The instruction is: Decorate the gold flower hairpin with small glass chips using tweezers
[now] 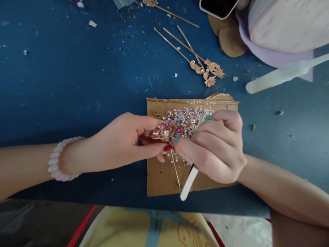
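My left hand [128, 142] pinches a gold hairpin [160, 132] set with pink stones and a white pearl; its thin stick points down toward me. My right hand [216, 147] is closed round white-handled tweezers [189, 181], and its thumb and the tweezers' hidden tips are at the hairpin's ornament. Both hands are over a cardboard piece [159, 178]. Under and behind the fingers lies a heap of small glittering stones [189, 116], partly covered by my right hand.
Several gold hairpins [196, 67] lie beyond the cardboard. At the right are a white tube-like tool [280, 77], brown round pieces [232, 41], a phone [218, 7] and a large pale round object [288, 25]. Small scraps dot the blue table [64, 85].
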`<state>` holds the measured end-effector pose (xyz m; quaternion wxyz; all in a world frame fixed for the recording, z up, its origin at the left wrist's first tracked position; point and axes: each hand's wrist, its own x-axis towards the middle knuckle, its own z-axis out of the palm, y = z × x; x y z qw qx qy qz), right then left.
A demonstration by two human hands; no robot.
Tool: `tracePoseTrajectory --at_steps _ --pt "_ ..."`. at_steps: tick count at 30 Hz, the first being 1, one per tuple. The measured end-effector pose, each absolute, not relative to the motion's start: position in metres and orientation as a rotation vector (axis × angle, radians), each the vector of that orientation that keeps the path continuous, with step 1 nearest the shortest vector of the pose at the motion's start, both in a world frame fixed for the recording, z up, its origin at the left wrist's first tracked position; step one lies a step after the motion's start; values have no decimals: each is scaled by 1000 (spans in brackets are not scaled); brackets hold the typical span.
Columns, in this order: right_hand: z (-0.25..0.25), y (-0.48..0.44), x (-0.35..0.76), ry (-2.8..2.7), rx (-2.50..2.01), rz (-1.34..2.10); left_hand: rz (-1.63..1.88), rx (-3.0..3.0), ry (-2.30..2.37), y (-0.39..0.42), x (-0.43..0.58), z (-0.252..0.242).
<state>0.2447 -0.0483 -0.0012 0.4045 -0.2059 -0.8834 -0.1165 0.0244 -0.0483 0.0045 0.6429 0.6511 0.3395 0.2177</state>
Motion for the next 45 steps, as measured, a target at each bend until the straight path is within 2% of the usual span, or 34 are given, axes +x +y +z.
tracePoseTrajectory --at_steps 5,45 --pt "6 -49 250 -2379 -491 -237 494 1479 781 -49 24 5" --pt "9 -58 249 -2459 -710 -79 550 1531 795 -50 26 7"
